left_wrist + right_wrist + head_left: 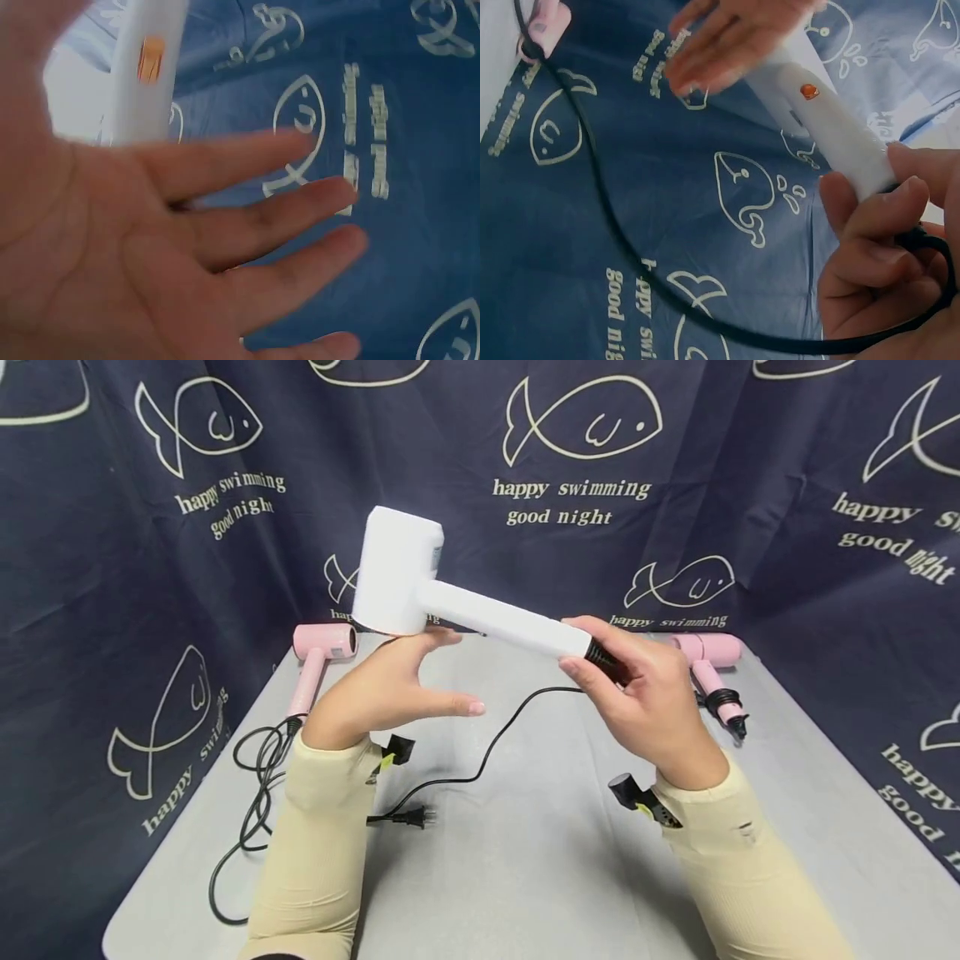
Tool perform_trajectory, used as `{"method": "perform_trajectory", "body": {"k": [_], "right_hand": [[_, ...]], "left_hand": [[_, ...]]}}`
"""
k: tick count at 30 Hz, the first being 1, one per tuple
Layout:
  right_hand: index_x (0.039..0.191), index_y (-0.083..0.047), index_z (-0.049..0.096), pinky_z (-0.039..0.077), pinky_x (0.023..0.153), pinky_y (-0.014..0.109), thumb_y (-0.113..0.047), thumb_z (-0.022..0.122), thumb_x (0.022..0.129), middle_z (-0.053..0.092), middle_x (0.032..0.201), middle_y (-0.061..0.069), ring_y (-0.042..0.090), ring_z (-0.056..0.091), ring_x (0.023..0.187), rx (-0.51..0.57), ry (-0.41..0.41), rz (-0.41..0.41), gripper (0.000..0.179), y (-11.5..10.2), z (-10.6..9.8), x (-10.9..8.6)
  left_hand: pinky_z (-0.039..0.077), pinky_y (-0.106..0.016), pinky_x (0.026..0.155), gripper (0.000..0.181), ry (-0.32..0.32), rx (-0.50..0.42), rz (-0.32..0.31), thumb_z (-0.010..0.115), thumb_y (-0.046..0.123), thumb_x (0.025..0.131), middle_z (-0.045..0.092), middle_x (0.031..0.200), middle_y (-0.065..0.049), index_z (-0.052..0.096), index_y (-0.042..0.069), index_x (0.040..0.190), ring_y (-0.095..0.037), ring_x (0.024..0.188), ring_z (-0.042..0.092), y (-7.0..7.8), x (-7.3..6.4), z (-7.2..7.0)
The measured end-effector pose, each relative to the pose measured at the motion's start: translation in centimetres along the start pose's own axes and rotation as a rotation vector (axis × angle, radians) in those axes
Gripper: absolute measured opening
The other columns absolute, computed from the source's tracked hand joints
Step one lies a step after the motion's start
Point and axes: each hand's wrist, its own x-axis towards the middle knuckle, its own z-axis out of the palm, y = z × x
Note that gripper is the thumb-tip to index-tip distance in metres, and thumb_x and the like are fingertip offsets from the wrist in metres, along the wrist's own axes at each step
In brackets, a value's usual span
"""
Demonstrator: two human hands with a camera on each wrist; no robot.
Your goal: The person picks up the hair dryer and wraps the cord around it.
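Observation:
A white hair dryer point(510, 617) is held up above the table, its barrel to the upper left and its handle sloping down to the right. My right hand point(645, 693) grips the lower end of the handle, where the black cord leaves it. Under the barrel is my left hand point(382, 681), fingers spread and straight, thumb apart, the fingers close beneath the barrel's lower edge. In the left wrist view the open palm point(112, 240) shows nothing grasped. An orange mark shows on the handle point(840, 127) in the right wrist view. The black cord point(487, 752) runs down to a plug point(416, 817).
On the grey table point(510, 877), a pink hair dryer point(311, 668) with a loosely looped cord point(258, 793) lies at the left. Another pink hair dryer point(708, 652), cord wound round its handle, lies at the back right. A dark fish-print curtain point(450, 460) surrounds the table.

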Motion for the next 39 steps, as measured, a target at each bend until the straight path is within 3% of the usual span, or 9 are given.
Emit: {"method": "perform_trajectory", "body": {"k": [4,8,14,17,20,26,29,32,39], "right_hand": [[0.120,0.003,0.073,0.038,0.055,0.015,0.008,0.077,0.084,0.060,0.075,0.004,0.002,0.047,0.061,0.007,0.080,-0.039,0.037,0.7,-0.7,0.0],[0.119,0.006,0.074,0.040,0.056,0.015,0.007,0.078,0.083,0.061,0.073,0.005,0.002,0.048,0.059,0.050,0.138,-0.052,0.036,1.0,-1.4,-0.1],[0.114,0.008,0.075,0.040,0.057,0.013,0.000,0.081,0.083,0.062,0.070,0.003,0.003,0.049,0.059,0.080,0.139,-0.125,0.032,0.7,-1.9,0.0],[0.113,0.007,0.075,0.036,0.057,0.014,-0.005,0.082,0.084,0.060,0.071,0.002,0.003,0.046,0.061,0.080,0.113,-0.162,0.032,0.6,-2.0,0.0],[0.112,0.009,0.075,0.035,0.057,0.015,-0.004,0.084,0.083,0.059,0.071,0.001,0.003,0.045,0.061,0.112,0.097,-0.167,0.034,0.6,-2.0,-0.1],[0.122,0.013,0.068,0.049,0.061,0.019,0.016,0.081,0.074,0.075,0.089,0.010,0.010,0.064,0.066,0.323,0.059,0.001,0.049,1.4,-2.0,-0.5],[0.119,0.010,0.068,0.054,0.073,0.024,0.017,0.074,0.083,0.077,0.102,0.017,0.018,0.073,0.083,0.379,0.017,0.119,0.038,2.0,-2.0,-0.5],[0.109,0.007,0.068,0.055,0.088,0.028,0.010,0.068,0.092,0.075,0.108,0.021,0.026,0.072,0.103,0.427,-0.043,0.231,0.017,2.6,-1.6,-0.6],[0.107,0.000,0.060,0.051,0.105,0.033,-0.008,0.059,0.104,0.075,0.116,0.017,0.029,0.068,0.119,0.539,-0.394,0.396,0.009,3.4,0.5,-1.1]], "left_hand": [[0.038,-0.041,0.119,0.095,0.028,-0.016,-0.032,0.089,0.062,0.071,0.050,0.151,0.013,0.047,0.033,0.150,-0.005,0.140,0.045,-1.2,-0.3,-1.0],[0.041,-0.041,0.114,0.099,0.178,-0.201,-0.007,0.096,0.038,0.071,0.055,0.145,0.010,0.039,0.033,0.152,-0.009,0.132,0.051,-1.8,-0.3,-2.2],[0.053,-0.035,0.098,0.094,0.337,-0.474,0.099,0.093,0.010,0.072,0.062,0.134,-0.003,0.044,0.026,0.151,-0.021,0.117,0.064,0.4,-1.4,-2.7],[0.053,-0.035,0.095,0.085,0.416,-0.515,0.166,0.091,0.005,0.072,0.063,0.130,-0.006,0.050,0.021,0.145,-0.025,0.113,0.064,1.8,-1.7,-2.4],[0.051,-0.033,0.092,0.080,0.578,-0.475,0.203,0.094,0.009,0.069,0.066,0.123,-0.003,0.054,0.018,0.138,-0.023,0.106,0.063,2.7,-1.7,-1.8],[0.050,-0.034,0.089,0.070,0.866,-0.535,0.381,0.091,0.005,0.068,0.068,0.116,-0.007,0.058,0.006,0.130,-0.026,0.103,0.063,3.0,-1.5,-1.6],[0.053,-0.037,0.090,0.066,0.965,-0.636,0.494,0.087,0.003,0.070,0.068,0.116,-0.014,0.058,0.003,0.130,-0.032,0.104,0.064,3.0,-1.4,-1.8],[0.055,-0.039,0.091,0.065,1.070,-0.697,0.525,0.086,0.005,0.070,0.068,0.114,-0.016,0.059,0.002,0.128,-0.033,0.103,0.065,3.1,-1.3,-2.1],[0.052,-0.046,0.101,0.084,1.294,-0.819,0.584,0.087,0.000,0.067,0.064,0.120,-0.021,0.041,-0.005,0.139,-0.038,0.111,0.061,3.4,-0.8,-2.3]]}}
